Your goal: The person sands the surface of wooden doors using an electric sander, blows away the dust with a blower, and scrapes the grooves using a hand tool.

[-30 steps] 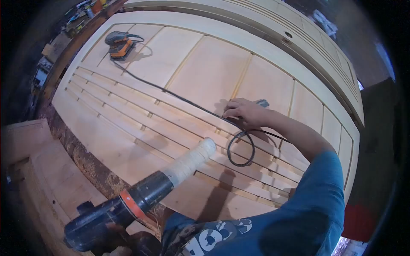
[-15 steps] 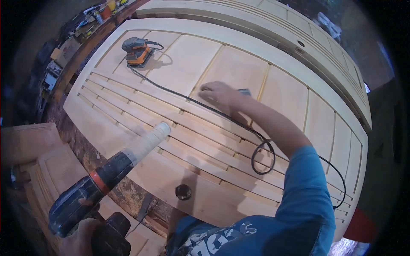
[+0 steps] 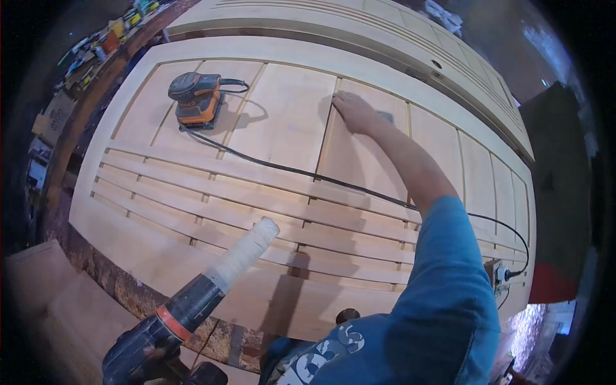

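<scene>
My left hand (image 3: 153,353), mostly hidden at the bottom edge, is wrapped round the handle of a black cordless blower (image 3: 192,301). An orange-red ring circles its barrel, and pale tape covers the nozzle (image 3: 247,251), which points up and right over the slats. My right hand (image 3: 354,111) reaches across the pale wooden door (image 3: 282,102). Its bent fingers press together at a groove between two panels; whatever they may hold is hidden. Beyond my wrist lies a small blue-grey piece (image 3: 385,117), partly covered.
An orange and black sander (image 3: 196,99) stands on the door at the left. Its black cord (image 3: 276,165) runs across the door to a plug (image 3: 510,274) at the right. Another wooden door (image 3: 333,29) lies behind. A cluttered bench (image 3: 96,58) is at far left.
My right hand has moved farther up the door, along the groove. The view has shifted, and the blower now sits lower and farther right. The cord's loop near my forearm is no longer visible.
</scene>
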The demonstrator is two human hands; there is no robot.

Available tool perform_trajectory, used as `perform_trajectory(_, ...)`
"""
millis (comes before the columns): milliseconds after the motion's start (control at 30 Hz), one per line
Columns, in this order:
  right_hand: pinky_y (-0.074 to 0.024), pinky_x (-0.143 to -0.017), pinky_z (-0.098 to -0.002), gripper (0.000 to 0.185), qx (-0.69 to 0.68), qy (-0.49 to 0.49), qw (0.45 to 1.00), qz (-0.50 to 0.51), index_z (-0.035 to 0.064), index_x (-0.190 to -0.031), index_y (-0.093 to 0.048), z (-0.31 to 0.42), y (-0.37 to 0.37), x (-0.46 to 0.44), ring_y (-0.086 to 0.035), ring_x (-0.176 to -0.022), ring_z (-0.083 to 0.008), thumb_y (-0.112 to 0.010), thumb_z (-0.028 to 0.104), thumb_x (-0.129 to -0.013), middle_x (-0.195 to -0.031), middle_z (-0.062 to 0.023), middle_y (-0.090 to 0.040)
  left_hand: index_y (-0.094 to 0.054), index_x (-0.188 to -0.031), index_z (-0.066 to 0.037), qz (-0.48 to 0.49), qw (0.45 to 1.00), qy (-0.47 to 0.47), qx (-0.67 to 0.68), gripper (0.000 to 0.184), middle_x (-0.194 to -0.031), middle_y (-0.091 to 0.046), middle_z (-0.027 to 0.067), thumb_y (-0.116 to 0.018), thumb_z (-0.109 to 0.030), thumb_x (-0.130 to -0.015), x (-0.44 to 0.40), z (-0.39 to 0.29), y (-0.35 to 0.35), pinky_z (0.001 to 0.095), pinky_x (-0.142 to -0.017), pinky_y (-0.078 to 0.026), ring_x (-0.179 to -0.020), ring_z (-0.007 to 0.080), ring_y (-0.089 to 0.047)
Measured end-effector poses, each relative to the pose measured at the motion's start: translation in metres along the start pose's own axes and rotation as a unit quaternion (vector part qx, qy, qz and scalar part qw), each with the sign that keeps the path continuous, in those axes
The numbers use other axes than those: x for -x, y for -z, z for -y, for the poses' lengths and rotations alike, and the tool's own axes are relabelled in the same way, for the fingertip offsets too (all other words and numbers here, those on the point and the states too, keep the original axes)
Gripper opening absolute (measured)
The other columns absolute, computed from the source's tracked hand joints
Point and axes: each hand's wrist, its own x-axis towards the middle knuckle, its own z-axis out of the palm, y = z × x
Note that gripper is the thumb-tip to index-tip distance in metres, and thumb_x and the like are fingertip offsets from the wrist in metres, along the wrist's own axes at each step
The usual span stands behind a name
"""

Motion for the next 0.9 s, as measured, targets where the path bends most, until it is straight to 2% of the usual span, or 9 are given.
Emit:
perform_trajectory(67,-0.0424,-0.099,-0.0395,0.04,-0.038,-0.063,0.997,0.03,-0.0044,-0.109,-0.055,0.028,0.001,0.002,-0.049,-0.113,-0.0373,-0.06,-0.004,-0.069,-0.117,-0.0212,-0.052,-0.054,-0.108,-0.004,0.001,1.0,-0.022,-0.018,0.035,-0.089,-0.063,0.0166,-0.064,0.004,-0.076,-0.011,0.016,0.007,0.0383,-0.073,-0.049,-0.082,0.0327,-0.062)
perform_trajectory(167,-0.0408,-0.1,-0.0413,0.051,-0.127,-0.077,0.988,0.031,-0.006,-0.123,-0.05,0.055,0.012,0.023,-0.046,-0.12,-0.0381,-0.055,-0.006,-0.072,-0.126,-0.0226,-0.047,-0.054,-0.108,-0.004,-0.024,0.995,-0.074,-0.06,0.034,-0.089,-0.063,0.0169,-0.064,0.004,-0.076,-0.026,0.038,0.007,0.0387,-0.072,-0.049,-0.082,0.0331,-0.062)
perform_trajectory(367,-0.0449,-0.093,-0.0426,0.046,-0.196,0.01,0.981,0.012,-0.0009,-0.12,-0.055,0.047,0.02,0.042,-0.051,-0.112,-0.0352,-0.052,-0.006,-0.075,-0.121,-0.0194,-0.051,-0.056,-0.109,-0.004,-0.044,0.993,-0.098,-0.051,0.029,-0.086,-0.063,0.0169,-0.063,-0.005,-0.081,-0.056,0.042,0.006,0.0418,-0.071,-0.05,-0.081,0.0345,-0.063)
perform_trajectory(467,-0.0449,-0.093,-0.0394,0.043,-0.308,-0.136,0.941,0.016,0.0023,-0.123,-0.053,0.041,0.04,0.033,-0.054,-0.112,-0.0326,-0.048,-0.007,-0.082,-0.123,-0.017,-0.053,-0.05,-0.111,-0.004,-0.094,0.979,-0.178,-0.024,0.043,-0.1,-0.061,0.0183,-0.069,-0.001,-0.073,-0.091,0.047,-0.01,0.0414,-0.082,-0.05,-0.092,0.033,-0.065)
perform_trajectory(500,-0.0459,-0.09,-0.0401,0.039,-0.305,-0.185,0.934,-0.008,0.0031,-0.122,-0.054,0.04,0.05,0.035,-0.056,-0.108,-0.033,-0.048,-0.004,-0.084,-0.118,-0.0175,-0.056,-0.051,-0.109,-0.004,-0.118,0.972,-0.203,0.002,0.042,-0.098,-0.062,0.0185,-0.07,-0.001,-0.072,-0.097,0.04,-0.013,0.0414,-0.081,-0.05,-0.092,0.0334,-0.065)
perform_trajectory(533,-0.0469,-0.087,-0.0408,0.036,-0.3,-0.232,0.925,-0.032,0.0039,-0.121,-0.054,0.039,0.061,0.037,-0.058,-0.104,-0.0334,-0.048,-0.001,-0.086,-0.114,-0.018,-0.059,-0.052,-0.104,-0.006,-0.101,0.994,-0.033,0.004,0.044,-0.095,-0.064,0.0177,-0.075,-0.001,-0.067,-0.098,0.028,-0.013,0.0417,-0.079,-0.051,-0.091,0.0331,-0.066)
perform_trajectory(633,-0.0488,-0.08,-0.0434,0.027,-0.294,-0.304,0.904,-0.064,0.0048,-0.116,-0.055,0.021,0.058,0.047,-0.063,-0.091,-0.0355,-0.049,0.01,-0.09,-0.096,-0.0191,-0.065,-0.052,-0.104,-0.004,-0.104,0.986,-0.128,-0.019,0.042,-0.086,-0.067,0.0185,-0.073,-0.006,-0.067,-0.122,0.013,-0.016,0.0396,-0.073,-0.053,-0.081,0.036,-0.067)
perform_trajectory(767,-0.0497,-0.073,-0.0464,0.026,-0.298,-0.303,0.904,-0.042,0.0046,-0.111,-0.056,0.003,0.046,0.076,-0.064,-0.077,-0.0381,-0.055,0.02,-0.09,-0.078,-0.02,-0.066,-0.052,-0.101,-0.005,-0.109,0.984,-0.138,-0.037,0.04,-0.08,-0.067,0.018,-0.072,-0.003,-0.066,-0.143,0.017,-0.029,0.0404,-0.068,-0.053,-0.078,0.0355,-0.068)
perform_trajectory(900,-0.0498,-0.082,-0.0459,0.035,-0.294,-0.323,0.898,0.049,0.0043,-0.113,-0.056,0.023,0.065,0.11,-0.063,-0.094,-0.0389,-0.059,0.028,-0.088,-0.098,-0.0216,-0.067,-0.053,-0.103,-0.006,-0.14,0.976,-0.147,-0.082,0.042,-0.082,-0.068,0.0185,-0.072,-0.003,-0.066,-0.138,0.027,-0.026,0.0409,-0.069,-0.053,-0.079,0.0361,-0.068)
